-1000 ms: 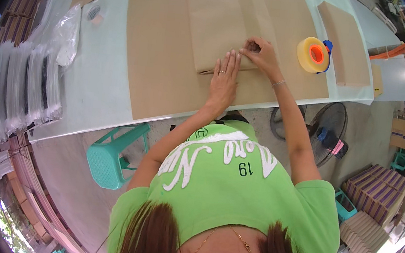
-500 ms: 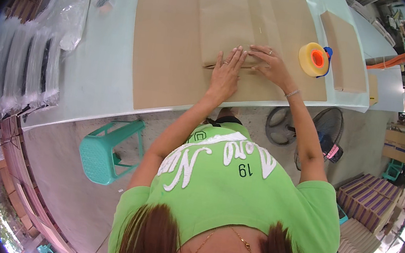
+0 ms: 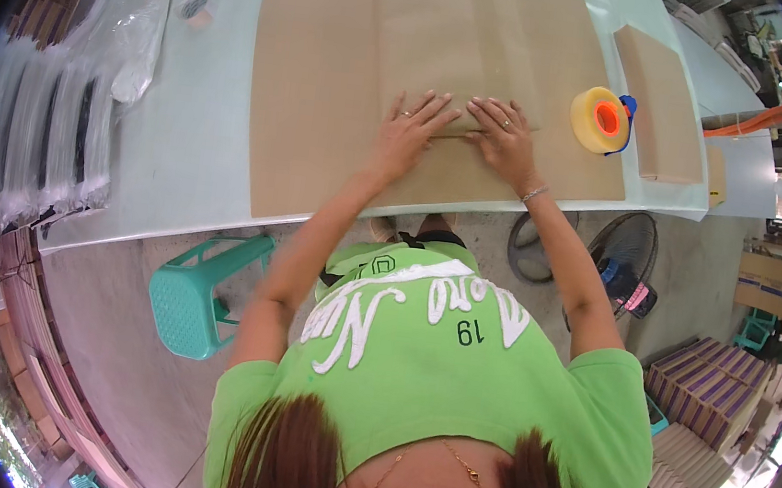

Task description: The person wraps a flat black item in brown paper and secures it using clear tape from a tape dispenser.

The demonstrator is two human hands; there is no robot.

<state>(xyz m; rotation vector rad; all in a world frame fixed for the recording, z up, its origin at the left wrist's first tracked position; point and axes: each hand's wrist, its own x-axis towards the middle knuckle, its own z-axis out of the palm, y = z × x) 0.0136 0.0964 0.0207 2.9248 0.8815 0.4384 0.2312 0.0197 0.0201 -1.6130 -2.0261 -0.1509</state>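
Observation:
A large sheet of brown kraft paper [image 3: 307, 90] lies on the table, its near edge folded up over a flat bundle of the same paper. My left hand [image 3: 408, 135] rests flat on the left part of the fold, fingers stretched and slightly apart. Beside it my right hand [image 3: 502, 141] lies on the right part, fingers extended over the folded edge. What the paper covers is hidden. To the right of my right hand, on the paper, stands a wide roll of yellowish tape [image 3: 584, 121] with an orange core and a blue piece at its side.
A finished-looking brown paper packet [image 3: 661, 116] lies at the table's right. Stacked clear plastic-wrapped goods [image 3: 32, 131] fill the left end. Below the table edge are a teal stool [image 3: 181, 307] and a black fan [image 3: 623, 256]. Striped cartons [image 3: 708, 381] stand at the lower right.
My left hand has slid left along the fold, away from my right hand. My right hand has shifted slightly left and now lies flatter on the paper.

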